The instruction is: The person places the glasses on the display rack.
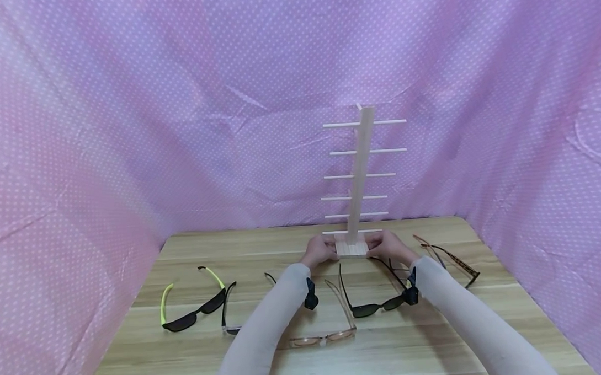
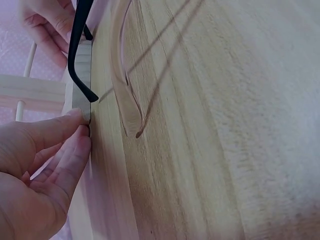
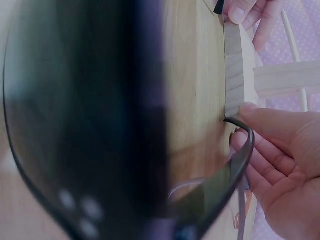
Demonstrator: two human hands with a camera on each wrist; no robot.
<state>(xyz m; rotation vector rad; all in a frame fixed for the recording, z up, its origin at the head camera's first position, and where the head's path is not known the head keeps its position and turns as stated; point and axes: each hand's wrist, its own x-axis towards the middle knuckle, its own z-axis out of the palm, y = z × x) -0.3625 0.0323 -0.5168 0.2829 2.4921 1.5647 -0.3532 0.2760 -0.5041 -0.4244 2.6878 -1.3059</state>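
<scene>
A curtained booth [image 1: 76,162], home or shop I can't tell: pink polka-dot cloth [image 1: 277,89] walls the wood-grain bench [image 1: 243,253] on three sides.

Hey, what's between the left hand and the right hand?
The wooden stand base sits between the left hand and right hand, touched by both; the head view shows it.

- Head camera looks forward and down across the wooden tabletop [image 1: 152,352], set farthest back.
- Wrist cameras, close and tipped sideways in opposite directions, both frame the pegged stand's base [image 3: 234,70].
</scene>
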